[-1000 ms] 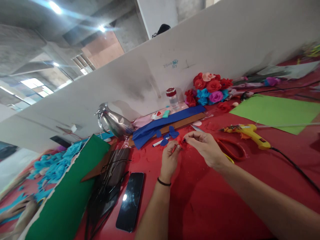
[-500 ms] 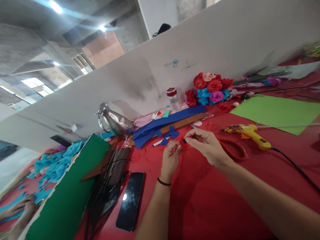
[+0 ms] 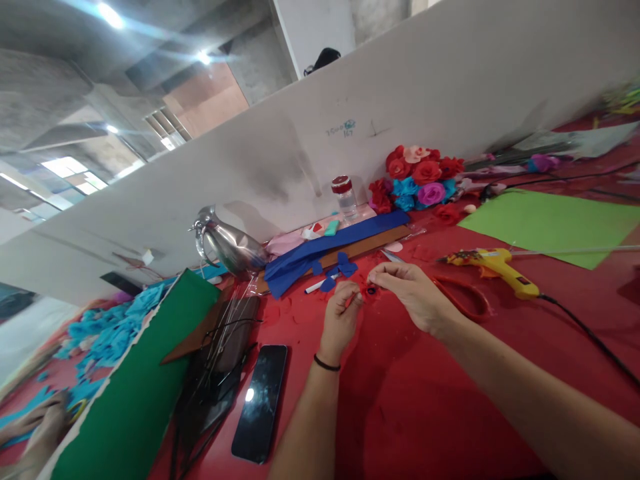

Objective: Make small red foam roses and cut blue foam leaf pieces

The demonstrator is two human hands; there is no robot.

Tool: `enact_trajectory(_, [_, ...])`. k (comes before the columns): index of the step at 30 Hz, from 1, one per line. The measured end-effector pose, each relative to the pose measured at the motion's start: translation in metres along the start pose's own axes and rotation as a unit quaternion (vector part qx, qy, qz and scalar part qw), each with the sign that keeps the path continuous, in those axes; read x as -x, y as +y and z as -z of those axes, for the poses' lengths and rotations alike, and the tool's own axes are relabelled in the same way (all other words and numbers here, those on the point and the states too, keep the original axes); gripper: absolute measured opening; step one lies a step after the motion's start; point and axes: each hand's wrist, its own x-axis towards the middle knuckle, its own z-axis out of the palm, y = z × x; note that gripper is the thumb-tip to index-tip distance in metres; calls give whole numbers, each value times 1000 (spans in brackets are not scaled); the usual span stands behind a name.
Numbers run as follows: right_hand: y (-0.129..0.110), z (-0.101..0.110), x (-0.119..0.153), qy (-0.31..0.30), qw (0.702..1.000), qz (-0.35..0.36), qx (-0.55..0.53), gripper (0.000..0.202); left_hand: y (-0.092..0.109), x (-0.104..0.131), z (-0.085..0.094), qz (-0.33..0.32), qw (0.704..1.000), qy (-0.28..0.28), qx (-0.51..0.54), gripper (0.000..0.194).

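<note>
My left hand, a dark band at its wrist, is closed in a pinch at the middle of the red table. Facing it from the right, my right hand has thumb and forefinger pressed together. Between the fingertips shows a small red piece with a dark round centre; against the red table I cannot tell which hand grips it. Just beyond lie blue paper petals and a white pen. Red-handled scissors lie partly under my right wrist.
A yellow glue gun with a cord and a green sheet lie right. Paper flowers, a jar and a tilted metal jug line the partition. Left are a phone, a green board and another person's hands.
My fingertips have shifted slightly, and the dark centre of the red piece shows more plainly between them. At far left, the other person's hands have moved a little.
</note>
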Motion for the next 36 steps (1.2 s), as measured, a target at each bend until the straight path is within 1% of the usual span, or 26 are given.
enact_trajectory(2, [0, 1, 1, 11, 1000, 28, -6, 20, 0, 0, 0, -1, 1000, 4, 5, 28])
enact_trajectory(4, [-1, 2, 3, -4, 998, 66, 10, 18, -1, 0, 0, 1, 1000, 8, 8, 27])
enact_trajectory(7, [-6, 5, 6, -38, 987, 130, 90, 12, -1, 0, -1, 2, 1000, 10, 11, 27])
enact_trajectory(9, [-9, 5, 6, -34, 979, 155, 129, 11, -2, 1, 0, 2, 1000, 8, 15, 27])
enact_trajectory(10, [-9, 6, 6, -30, 978, 157, 136, 11, -2, 1, 0, 1, 1000, 7, 16, 27])
enact_trajectory(12, [-9, 5, 5, -28, 981, 138, 132, 12, -1, 1, 0, -1, 1000, 5, 13, 26])
enact_trajectory(16, [-6, 2, 4, -40, 994, 74, 69, 15, 1, 0, 1, -16, 1000, 4, -3, 25])
enact_trajectory(18, [-5, 0, 4, -42, 997, 57, 42, 16, 3, -1, 2, -31, 999, 9, -13, 25])
enact_trajectory(20, [-3, -1, 4, -31, 997, 51, 40, 17, 4, -1, 2, -43, 999, 22, -23, 26])
enact_trajectory(22, [-1, -1, 3, -23, 997, 52, 55, 17, 5, -1, 3, -44, 998, 34, -29, 26])
enact_trajectory(26, [3, 0, 2, -20, 993, 66, 97, 16, 4, 0, 4, -42, 998, 38, -27, 25])
enact_trajectory(30, [4, 3, 3, 7, 991, 88, 103, 17, 3, 0, 4, -57, 997, 57, -14, 19])
enact_trajectory(33, [-1, 2, 7, -8, 987, 118, 107, 16, 2, -1, 4, -72, 994, 82, -11, 16])
enact_trajectory(36, [-4, -1, 11, -26, 981, 138, 137, 10, 3, -1, 4, -71, 994, 83, -5, 14])
